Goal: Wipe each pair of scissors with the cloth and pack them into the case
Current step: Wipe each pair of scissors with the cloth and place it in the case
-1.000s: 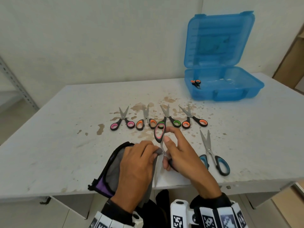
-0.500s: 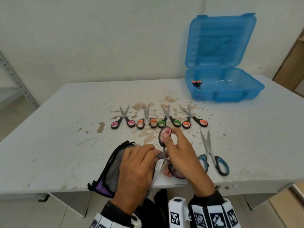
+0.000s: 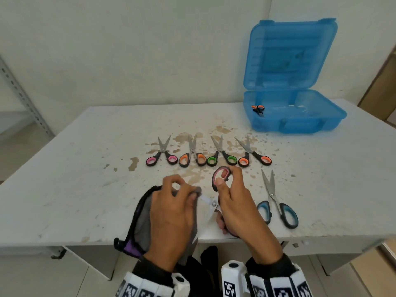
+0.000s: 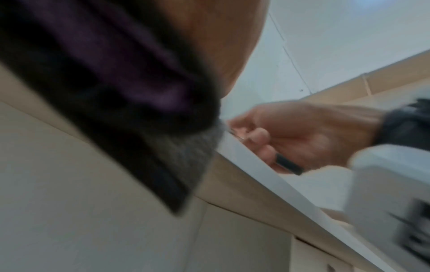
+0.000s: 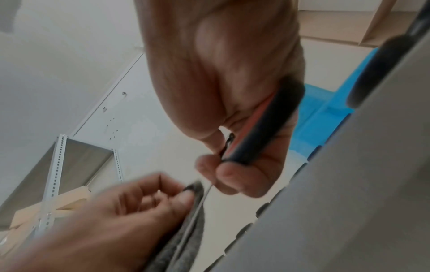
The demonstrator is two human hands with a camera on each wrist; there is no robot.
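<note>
My right hand (image 3: pixel 232 202) grips the black and pink handles of a pair of scissors (image 3: pixel 220 177) held open over the table's front edge; the same handle (image 5: pixel 263 128) shows in the right wrist view. My left hand (image 3: pixel 173 209) pinches the grey cloth (image 3: pixel 143 219) around one blade near the pivot (image 3: pixel 213 204). The cloth (image 4: pixel 186 152) hangs over the edge, purple and black underneath. Several small scissors (image 3: pixel 218 155) lie in a row behind my hands. A larger blue-handled pair (image 3: pixel 276 202) lies to the right. The open blue case (image 3: pixel 300 123) holds one orange-handled pair (image 3: pixel 258 109).
The white table (image 3: pixel 85 179) has brown stains around the row of scissors. The case lid (image 3: pixel 291 54) stands upright against the wall. A metal shelf post (image 3: pixel 21 91) is at the far left, and a wooden cabinet (image 3: pixel 383 78) at the far right.
My left hand has slid the cloth along the blade toward the pivot. The right hand turned the scissors, swinging the pink handle slightly right and back.
</note>
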